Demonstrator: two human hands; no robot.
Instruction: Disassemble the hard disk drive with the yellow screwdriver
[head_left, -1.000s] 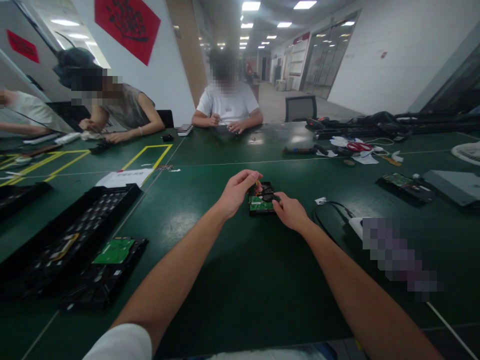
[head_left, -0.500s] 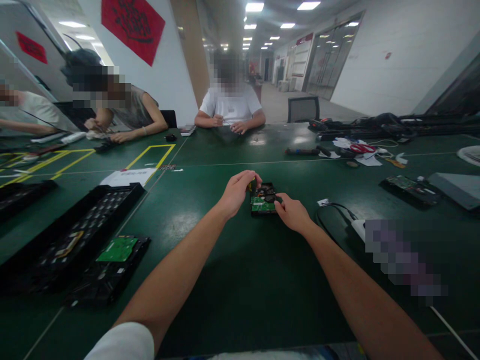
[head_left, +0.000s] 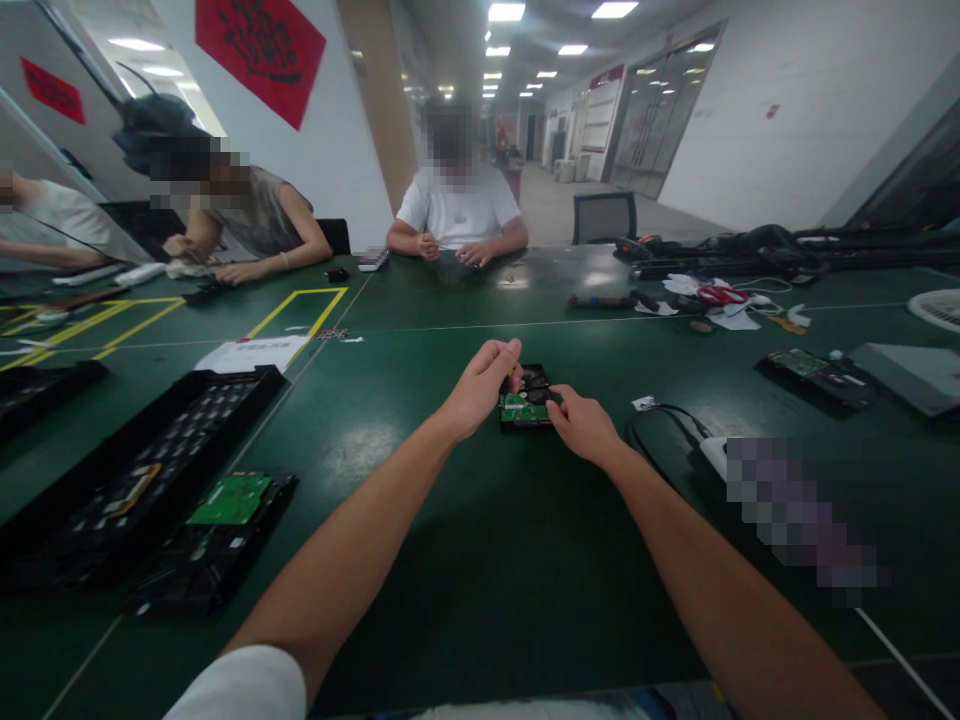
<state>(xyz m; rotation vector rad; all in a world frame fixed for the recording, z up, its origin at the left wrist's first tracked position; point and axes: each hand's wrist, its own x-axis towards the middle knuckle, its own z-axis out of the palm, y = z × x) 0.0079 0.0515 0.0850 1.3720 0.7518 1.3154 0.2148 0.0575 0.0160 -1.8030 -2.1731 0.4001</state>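
Observation:
A hard drive (head_left: 523, 410) with a green circuit board lies on the dark green table in front of me. My left hand (head_left: 481, 388) is closed above its left side, around a small screwdriver (head_left: 513, 374). Only a sliver of its yellow handle shows; the tip is hidden behind my fingers. My right hand (head_left: 583, 422) grips the drive's right edge between thumb and fingers, holding it against the table.
At the left are a long black tray (head_left: 161, 465) and another black drive unit with a green board (head_left: 232, 498). A circuit-board unit (head_left: 814, 378), a grey box (head_left: 911, 375) and a cable (head_left: 675, 408) lie right. Co-workers sit across the table, one in a white shirt (head_left: 461, 215).
My left hand has turned slightly over the screwdriver, so less of the yellow handle shows. My right hand stays at the drive's edge. The whole view has shifted a little.

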